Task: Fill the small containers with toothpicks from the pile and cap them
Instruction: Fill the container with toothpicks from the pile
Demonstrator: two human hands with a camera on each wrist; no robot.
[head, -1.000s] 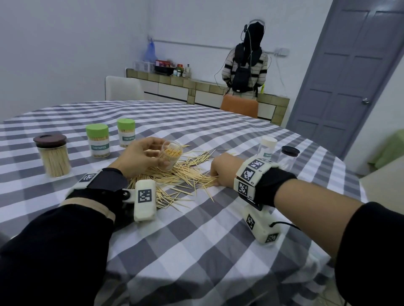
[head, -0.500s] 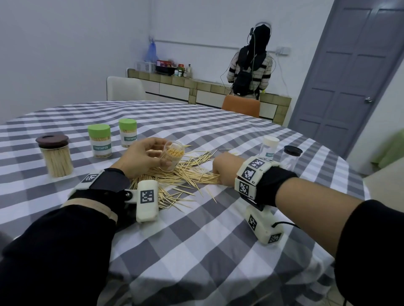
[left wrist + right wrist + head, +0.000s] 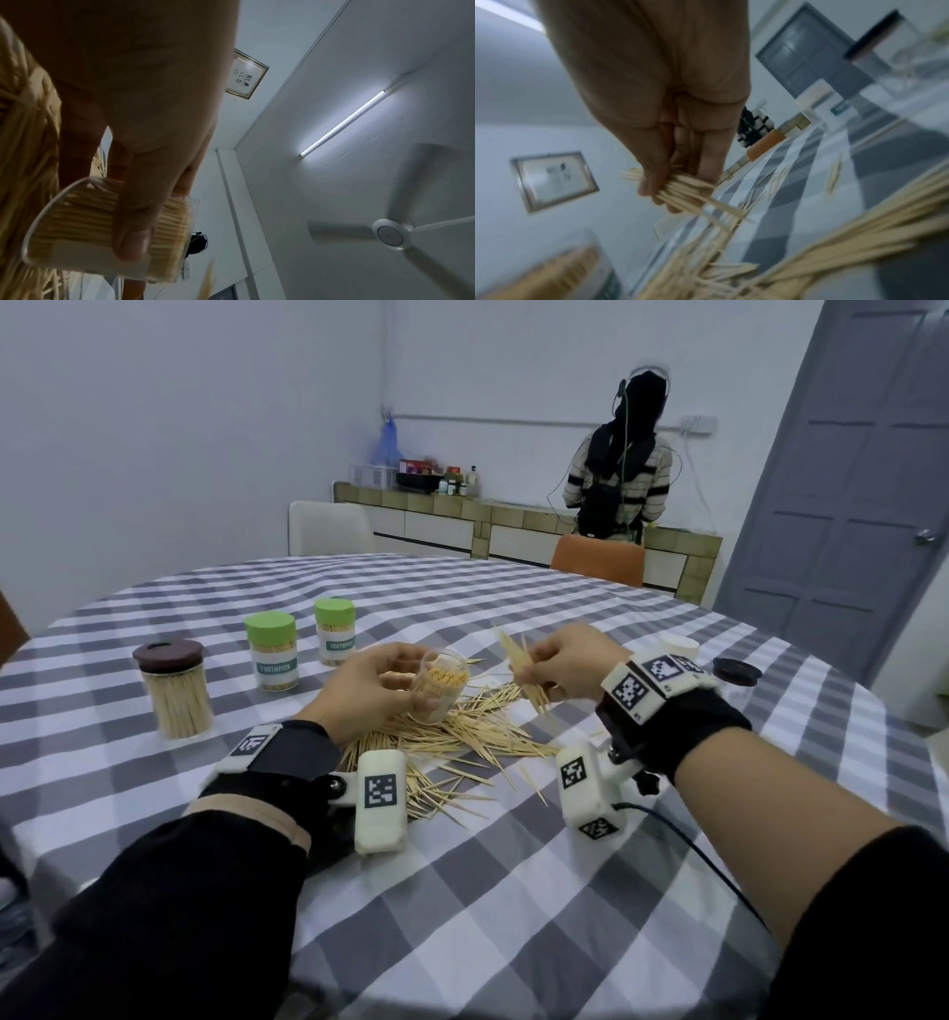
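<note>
The right hand (image 3: 562,667), down on the loose pile of wooden toothpicks (image 3: 452,731) a second ago, now pinches a lifted bundle of toothpicks (image 3: 524,672) beside the tilted clear plastic container (image 3: 440,685) gripped by the left hand (image 3: 375,690), ready for filling.

Left hand (image 3: 369,690) is curled sideways around a small clear container (image 3: 440,693), thumb across its front, black sleeve down to the wrist. Right hand (image 3: 570,667) is lifted off the table, fingers pinching a bunch of toothpicks (image 3: 524,672), forearm bare.
</note>
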